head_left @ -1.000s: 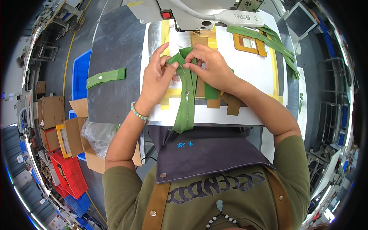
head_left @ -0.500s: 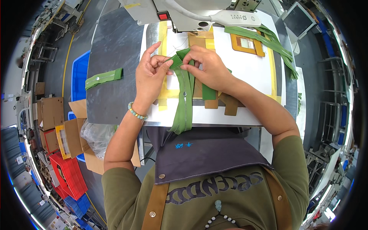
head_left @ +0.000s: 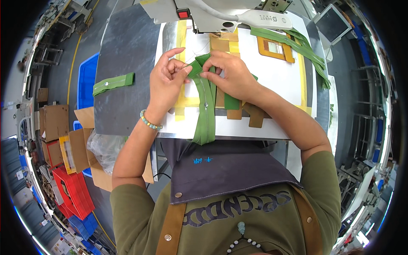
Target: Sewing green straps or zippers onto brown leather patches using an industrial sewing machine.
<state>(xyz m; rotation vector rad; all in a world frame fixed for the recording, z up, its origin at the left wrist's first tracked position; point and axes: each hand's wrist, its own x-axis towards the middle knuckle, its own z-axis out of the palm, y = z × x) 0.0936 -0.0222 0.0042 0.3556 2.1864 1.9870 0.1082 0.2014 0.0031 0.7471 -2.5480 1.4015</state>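
Observation:
A green zipper tape [head_left: 204, 114] with a metal slider hangs over the table's front edge, its top folded into short green flaps. My left hand [head_left: 167, 83] pinches the folded end between thumb and fingers, index finger raised. My right hand [head_left: 229, 76] grips the same end from the right, thumb and index together. Both are below the white sewing machine head [head_left: 229, 17], over taped brown templates [head_left: 234, 114] and another green piece [head_left: 232, 100]. Fine threads show above the fold. A second green zipper [head_left: 114, 83] lies on the dark metal tabletop [head_left: 123, 51] at left.
A pile of green zippers [head_left: 312, 55] and an amber template [head_left: 272, 49] lie at the table's right. Left of the table are blue bins [head_left: 87, 76], cardboard boxes [head_left: 55, 121], a plastic bag [head_left: 102, 148] and a red crate [head_left: 78, 197]. A screen [head_left: 331, 25] stands at back right.
Compared with a second ago, my left hand has shifted a little to the left, still pinching the folded end. My right hand stays almost in place, fingers still on the tape.

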